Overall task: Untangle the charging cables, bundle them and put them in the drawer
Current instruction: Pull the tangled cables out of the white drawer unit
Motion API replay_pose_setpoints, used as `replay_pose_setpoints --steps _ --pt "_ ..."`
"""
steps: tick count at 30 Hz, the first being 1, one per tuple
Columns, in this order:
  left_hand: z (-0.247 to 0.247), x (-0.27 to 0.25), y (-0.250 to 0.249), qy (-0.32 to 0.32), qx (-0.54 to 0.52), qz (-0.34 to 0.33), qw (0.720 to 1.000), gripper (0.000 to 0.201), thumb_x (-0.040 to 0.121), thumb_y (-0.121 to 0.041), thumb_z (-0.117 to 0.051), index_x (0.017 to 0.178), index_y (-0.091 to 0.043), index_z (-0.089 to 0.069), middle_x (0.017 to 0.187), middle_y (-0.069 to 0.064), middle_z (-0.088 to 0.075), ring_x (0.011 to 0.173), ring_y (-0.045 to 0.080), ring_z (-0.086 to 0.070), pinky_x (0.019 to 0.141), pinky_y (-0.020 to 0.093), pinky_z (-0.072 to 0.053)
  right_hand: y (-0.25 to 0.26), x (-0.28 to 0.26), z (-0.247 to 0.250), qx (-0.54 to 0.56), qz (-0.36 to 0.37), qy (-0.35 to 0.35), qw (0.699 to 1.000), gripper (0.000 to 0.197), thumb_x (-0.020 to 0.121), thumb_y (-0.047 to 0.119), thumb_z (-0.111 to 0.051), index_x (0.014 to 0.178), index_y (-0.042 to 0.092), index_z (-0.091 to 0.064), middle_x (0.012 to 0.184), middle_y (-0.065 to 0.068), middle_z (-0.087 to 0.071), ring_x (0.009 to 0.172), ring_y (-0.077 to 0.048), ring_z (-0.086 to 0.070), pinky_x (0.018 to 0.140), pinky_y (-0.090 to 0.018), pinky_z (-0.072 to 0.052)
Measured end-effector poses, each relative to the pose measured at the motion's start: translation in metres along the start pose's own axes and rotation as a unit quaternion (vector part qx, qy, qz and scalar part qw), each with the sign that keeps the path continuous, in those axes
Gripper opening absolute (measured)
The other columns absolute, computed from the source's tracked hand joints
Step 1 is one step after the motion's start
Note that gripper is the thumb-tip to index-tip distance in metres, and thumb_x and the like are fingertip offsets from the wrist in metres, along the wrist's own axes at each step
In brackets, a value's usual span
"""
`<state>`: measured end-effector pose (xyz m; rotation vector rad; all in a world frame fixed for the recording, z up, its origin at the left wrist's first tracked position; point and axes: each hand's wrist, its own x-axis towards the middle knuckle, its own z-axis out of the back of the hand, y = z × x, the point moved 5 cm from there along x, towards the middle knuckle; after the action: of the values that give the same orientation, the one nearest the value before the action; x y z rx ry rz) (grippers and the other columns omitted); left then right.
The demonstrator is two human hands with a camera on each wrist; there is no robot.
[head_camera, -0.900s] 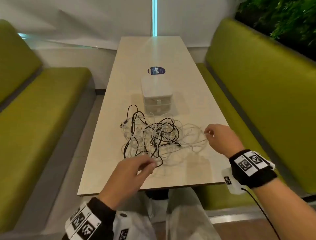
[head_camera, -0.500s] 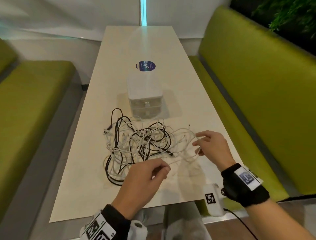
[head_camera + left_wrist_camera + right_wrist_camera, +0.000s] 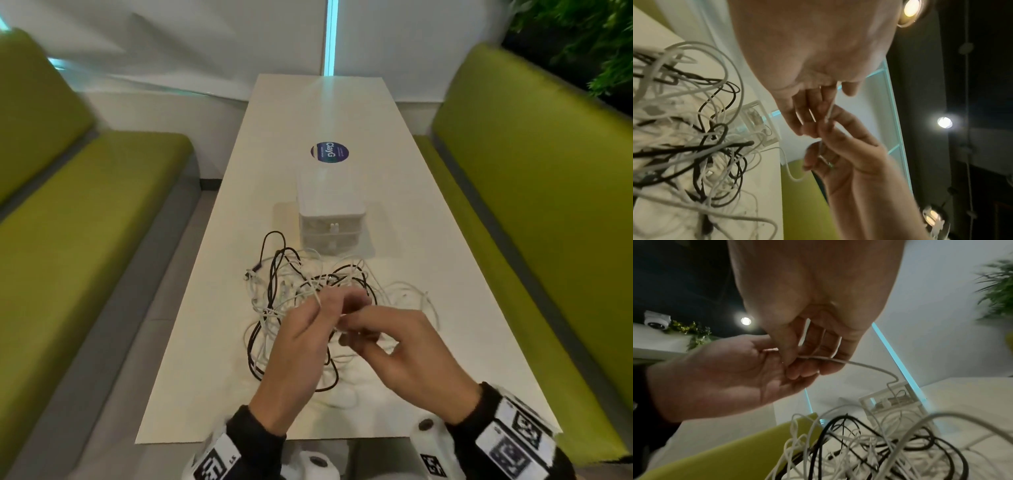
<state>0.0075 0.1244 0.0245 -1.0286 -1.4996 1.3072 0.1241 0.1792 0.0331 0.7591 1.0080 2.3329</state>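
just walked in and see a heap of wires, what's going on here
A person is sorting out a tangle of black and white charging cables on a long table. Both hands are raised over the pile, close together: the left hand and the right hand each pinch the same thin white cable. The rest is knotted, nothing bundled. The small white drawer unit sits just beyond the pile, its drawers shut.

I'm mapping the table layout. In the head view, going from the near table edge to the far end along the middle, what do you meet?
Both hands, left hand and right hand, pinching a white cable → tangled cables → small drawer unit → round blue sticker.
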Motion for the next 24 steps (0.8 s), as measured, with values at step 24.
replay_pose_setpoints --steps 24 --pt "0.109 0.004 -0.019 -0.088 0.394 -0.085 0.911 0.041 0.097 -0.054 -0.034 0.069 -0.03 -0.052 0.061 -0.013 -0.053 0.055 0.008 -0.05 0.052 0.02 -0.035 -0.034 0.053 0.002 -0.224 0.031 0.057 0.972 0.039 0.091 0.06 -0.045 0.065 0.031 -0.05 0.046 0.014 -0.033 0.048 -0.002 -0.041 0.047 -0.017 -0.025"
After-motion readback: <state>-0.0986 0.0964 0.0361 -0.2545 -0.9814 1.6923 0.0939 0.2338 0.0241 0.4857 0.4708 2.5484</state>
